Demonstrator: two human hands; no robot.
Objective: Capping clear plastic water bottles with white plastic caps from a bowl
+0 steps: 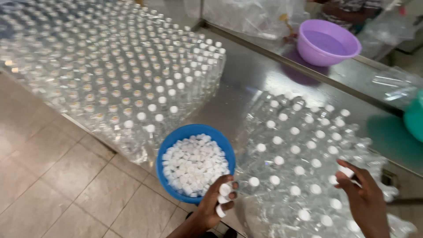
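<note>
The left hand (216, 200) is curled shut around several small white plastic screw caps (224, 190), three of them showing between the fingers, just at the near right rim of the round blue plastic bowl (169, 145). The right hand (363, 191) pinches one more white cap (346, 171) between thumb and fingertips, held over the near right group of clear plastic bottles (291, 150).

The caps look light, stiff and smooth, so a loose fistful could slip; each seems best taken by its rim between two fingertips. The bottles look thin-walled and light, likely to tip if nudged at the neck.

The blue bowl sits at the near edge of the steel table (246, 83), between the two bottle groups, and is heaped with loose white caps. The right group mostly wears caps already. The larger block of bottles (114, 66) fills the far left; its nearer rows are capped, the farther ones seem open. A round lilac plastic basin (328, 42) stands far right and looks empty.
</note>
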